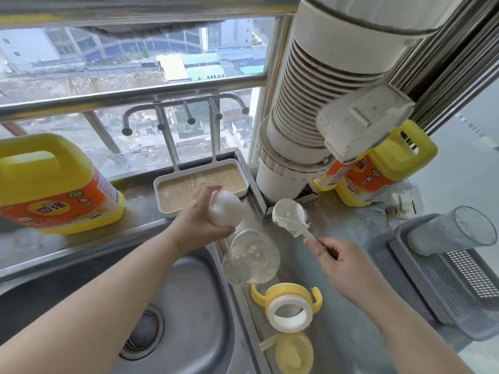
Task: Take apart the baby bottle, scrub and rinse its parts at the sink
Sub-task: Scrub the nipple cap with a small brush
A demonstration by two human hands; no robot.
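My left hand (199,220) grips a white, frosted rounded bottle part (225,210) above the sink's right rim. My right hand (340,263) holds the handle of a white bristle brush (290,217), its head lifted over the counter, apart from the white part. A clear bottle body (251,261) lies on its side on the counter between my hands. Nearer me stands the yellow handled collar with a white ring (289,309), and a yellow cap (294,354) lies below it.
The steel sink (189,292) with its drain (143,333) is at lower left. A small tray with a hook rack (199,184) stands behind, yellow detergent jugs (51,184) (378,174) flank it, a white duct (310,117) rises right, and a grey basket (445,279) holds a clear cup.
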